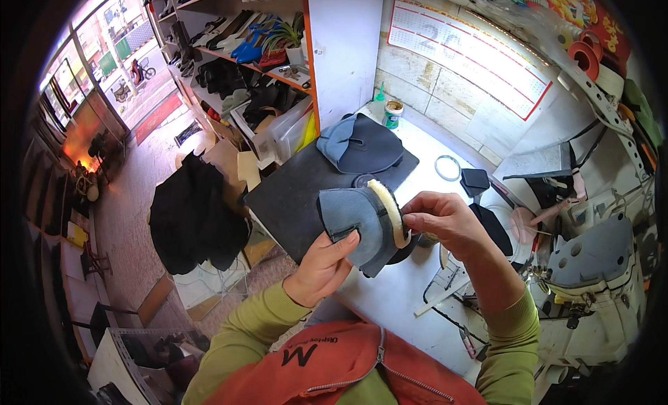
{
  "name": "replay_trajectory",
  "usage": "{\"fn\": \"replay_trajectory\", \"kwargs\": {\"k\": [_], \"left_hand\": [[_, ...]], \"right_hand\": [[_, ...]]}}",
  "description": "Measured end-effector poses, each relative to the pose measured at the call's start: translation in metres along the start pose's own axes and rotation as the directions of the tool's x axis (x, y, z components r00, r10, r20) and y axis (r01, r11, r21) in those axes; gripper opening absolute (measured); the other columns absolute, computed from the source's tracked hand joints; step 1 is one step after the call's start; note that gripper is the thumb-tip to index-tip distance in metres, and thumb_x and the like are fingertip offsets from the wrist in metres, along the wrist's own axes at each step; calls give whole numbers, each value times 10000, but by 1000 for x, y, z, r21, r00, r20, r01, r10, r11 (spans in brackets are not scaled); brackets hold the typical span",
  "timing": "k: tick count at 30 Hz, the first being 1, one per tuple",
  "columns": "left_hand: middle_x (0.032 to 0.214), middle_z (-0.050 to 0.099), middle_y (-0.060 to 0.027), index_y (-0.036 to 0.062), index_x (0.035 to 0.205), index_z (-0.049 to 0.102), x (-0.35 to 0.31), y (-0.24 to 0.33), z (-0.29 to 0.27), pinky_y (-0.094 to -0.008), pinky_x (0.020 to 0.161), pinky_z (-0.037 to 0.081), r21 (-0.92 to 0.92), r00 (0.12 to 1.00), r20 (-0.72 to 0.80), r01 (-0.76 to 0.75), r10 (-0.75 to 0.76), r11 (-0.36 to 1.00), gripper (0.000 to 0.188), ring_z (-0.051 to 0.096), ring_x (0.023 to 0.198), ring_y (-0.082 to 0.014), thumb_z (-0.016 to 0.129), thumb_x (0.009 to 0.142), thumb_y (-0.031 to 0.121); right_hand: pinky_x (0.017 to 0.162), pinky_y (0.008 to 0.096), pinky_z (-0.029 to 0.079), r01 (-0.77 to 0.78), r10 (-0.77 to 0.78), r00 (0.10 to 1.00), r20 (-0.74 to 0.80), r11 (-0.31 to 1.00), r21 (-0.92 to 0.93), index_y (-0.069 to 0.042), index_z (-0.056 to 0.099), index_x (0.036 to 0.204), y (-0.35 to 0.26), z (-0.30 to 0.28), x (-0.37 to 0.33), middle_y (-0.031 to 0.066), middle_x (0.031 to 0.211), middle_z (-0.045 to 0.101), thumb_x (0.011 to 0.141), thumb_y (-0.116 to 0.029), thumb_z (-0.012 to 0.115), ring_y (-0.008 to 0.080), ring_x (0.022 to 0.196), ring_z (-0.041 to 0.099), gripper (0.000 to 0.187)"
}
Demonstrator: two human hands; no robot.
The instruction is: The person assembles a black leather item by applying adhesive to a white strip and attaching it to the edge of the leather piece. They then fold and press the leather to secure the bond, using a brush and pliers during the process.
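My left hand (322,269) grips a blue-grey shoe upper (362,220) by its near side, thumb on top near a dark slit in it. A fuzzy cream strip (387,209) curves along the upper's right edge. My right hand (445,223) is closed in a pinch at that strip, fingertips together against its right side; the exact spot gripped is partly hidden. Behind the held piece, a second upper (369,146), dark with a blue-grey flap, lies on a black board (278,209) on the table.
A small glue pot (393,115) and a green-tipped bottle (380,93) stand by the wall. A clear ring (447,168) and a black pad (475,180) lie on the white table (376,300). A grey machine (591,266) stands right; black cloth (195,213) is heaped left. Shoes fill shelves (229,57) behind.
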State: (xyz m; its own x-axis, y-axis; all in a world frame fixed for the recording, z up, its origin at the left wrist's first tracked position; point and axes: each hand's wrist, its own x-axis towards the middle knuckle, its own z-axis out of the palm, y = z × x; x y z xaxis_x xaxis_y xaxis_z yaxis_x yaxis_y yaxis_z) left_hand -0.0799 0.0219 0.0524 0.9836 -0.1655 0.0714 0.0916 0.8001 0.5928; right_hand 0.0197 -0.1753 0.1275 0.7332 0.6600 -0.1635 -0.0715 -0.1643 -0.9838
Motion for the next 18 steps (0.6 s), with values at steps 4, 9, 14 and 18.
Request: {"fn": "replay_trajectory", "kwargs": {"k": [4, 9, 14, 18], "left_hand": [[1271, 537, -81, 24, 1305, 439, -1, 9, 4, -372, 1029, 380, 70, 999, 24, 29, -31, 997, 421, 516, 1171, -207, 553, 936, 192], [1337, 494, -126, -19, 1351, 382, 9, 40, 6, -384, 1060, 354, -127, 964, 264, 57, -22, 990, 495, 468, 1249, -235, 524, 949, 232], [1133, 618, -147, -45, 1183, 542, 21, 58, 0, -325, 950, 455, 96, 967, 250, -66, 41, 993, 277, 598, 1060, -204, 465, 976, 122], [790, 643, -56, 2, 816, 607, 24, 63, 16, -229, 734, 499, 101, 955, 217, -227, 201, 969, 248, 612, 730, -120, 505, 974, 164]], "right_hand": [[710, 227, 473, -15, 15, 1000, 19, 1000, 20, 21, 653, 911, 3, -2, 2, 33, 792, 638, 855, -104, 635, 88, 751, 580, 138], [694, 243, 469, 77, -80, 997, 6, 980, 185, 0, 642, 842, -24, -4, 7, 23, 774, 619, 793, -51, 621, 98, 715, 569, 74], [670, 243, 481, 94, -180, 974, 141, 877, 472, 5, 557, 798, -44, -14, 17, 55, 777, 582, 780, 25, 522, 132, 691, 568, 44], [628, 263, 520, 63, -184, 967, 175, 841, 537, -1, 514, 826, -54, -9, 21, 84, 780, 585, 780, 43, 459, 166, 650, 600, 85]]}}
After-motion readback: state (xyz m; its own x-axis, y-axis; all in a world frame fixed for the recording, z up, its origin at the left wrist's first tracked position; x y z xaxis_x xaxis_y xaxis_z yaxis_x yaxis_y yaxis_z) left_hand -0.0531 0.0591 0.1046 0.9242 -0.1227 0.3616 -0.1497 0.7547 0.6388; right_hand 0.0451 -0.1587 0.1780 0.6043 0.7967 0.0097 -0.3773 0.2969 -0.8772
